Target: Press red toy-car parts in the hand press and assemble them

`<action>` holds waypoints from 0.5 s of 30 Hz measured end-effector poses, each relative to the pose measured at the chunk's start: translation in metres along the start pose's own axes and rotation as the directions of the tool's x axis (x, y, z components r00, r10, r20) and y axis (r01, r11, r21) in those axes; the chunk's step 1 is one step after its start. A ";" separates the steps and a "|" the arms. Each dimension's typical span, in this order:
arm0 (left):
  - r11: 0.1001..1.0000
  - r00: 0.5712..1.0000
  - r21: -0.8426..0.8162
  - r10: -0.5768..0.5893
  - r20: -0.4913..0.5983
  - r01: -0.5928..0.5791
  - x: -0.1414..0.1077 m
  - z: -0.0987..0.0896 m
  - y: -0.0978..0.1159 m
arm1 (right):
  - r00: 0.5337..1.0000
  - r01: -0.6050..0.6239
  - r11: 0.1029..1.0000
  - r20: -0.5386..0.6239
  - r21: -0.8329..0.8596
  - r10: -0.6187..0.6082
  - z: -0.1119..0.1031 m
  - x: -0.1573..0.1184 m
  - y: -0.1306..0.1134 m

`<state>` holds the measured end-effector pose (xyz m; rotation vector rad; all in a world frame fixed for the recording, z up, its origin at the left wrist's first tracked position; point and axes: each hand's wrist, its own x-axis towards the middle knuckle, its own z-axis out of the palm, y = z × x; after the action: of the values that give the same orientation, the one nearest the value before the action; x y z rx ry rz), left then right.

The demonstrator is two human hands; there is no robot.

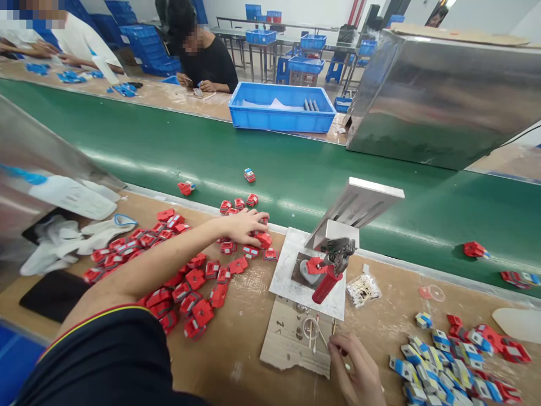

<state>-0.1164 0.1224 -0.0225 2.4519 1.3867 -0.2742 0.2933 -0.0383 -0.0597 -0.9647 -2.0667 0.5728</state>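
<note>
1. The left hand [244,226] reaches over the far end of a spread of red blocks [203,312], its fingers bent down onto a few of them; whether it is clamped on one I cannot tell
2. The red blocks lie on the brown surface [239,349], around and beyond the left forearm, some piled, some single
3. The right hand [359,369] is low beside a cardboard piece [281,352], thumb and forefinger close together near a thin stick [333,326]; whether they pinch it I cannot tell
4. On the cardboard are a clear ring [304,329] and cotton swabs [314,344]
5. Beyond it, a clamp with a red handle [325,286] stands over a metal plate [281,279], with a red piece [313,265] beneath
6. A bag of swabs [363,290] lies right of the plate
7. Blue-and-white blocks [426,375] are heaped at near right, red ones among them
8. Across the green belt [296,163], a blue tray [281,118] sits near a co-worker in black [217,62]
</note>
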 end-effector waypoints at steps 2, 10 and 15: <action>0.999 0.999 -0.006 0.036 0.017 -0.036 -0.019 0.008 0.017 | 1.000 -0.002 1.000 -0.010 -0.009 0.002 -0.001 0.002 -0.001; 0.972 0.988 -0.234 -0.022 -0.151 -0.014 -0.033 -0.005 -0.012 | 1.000 -0.004 1.000 -0.016 0.008 0.004 -0.004 0.004 -0.002; 0.806 0.787 -0.255 -0.585 -0.195 0.535 0.021 -0.016 -0.048 | 0.999 0.005 1.000 -0.035 -0.007 -0.005 -0.004 -0.001 -0.008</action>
<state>-0.1469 0.1679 -0.0227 1.9127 2.1453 0.0670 0.2928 -0.0436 -0.0523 -0.9663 -2.0411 0.5432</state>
